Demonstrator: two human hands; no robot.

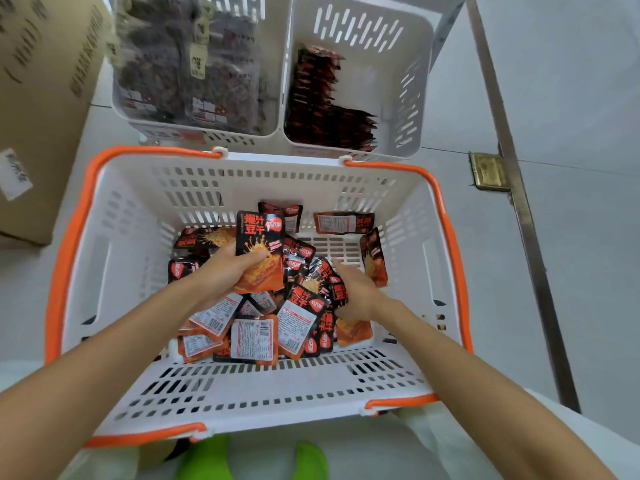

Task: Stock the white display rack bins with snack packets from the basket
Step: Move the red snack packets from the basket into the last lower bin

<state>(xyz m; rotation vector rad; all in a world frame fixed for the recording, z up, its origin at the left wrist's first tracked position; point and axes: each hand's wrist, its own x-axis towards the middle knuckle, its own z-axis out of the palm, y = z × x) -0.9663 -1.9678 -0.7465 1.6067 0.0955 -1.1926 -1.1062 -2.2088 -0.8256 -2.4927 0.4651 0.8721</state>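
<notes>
A white basket with orange rims sits in front of me with several black-and-orange snack packets heaped in it. My left hand holds a small stack of these packets upright above the heap, thumb across the front one. My right hand reaches into the heap on the right, fingers down among the packets; whether it grips one is hidden. Beyond the basket stand two white rack bins. The right bin holds a row of the same packets along its left side.
The left rack bin is filled with clear bags of dark red snacks. A cardboard box stands at the left. A metal door rail with a brass plate runs down the right. Green shoes show below.
</notes>
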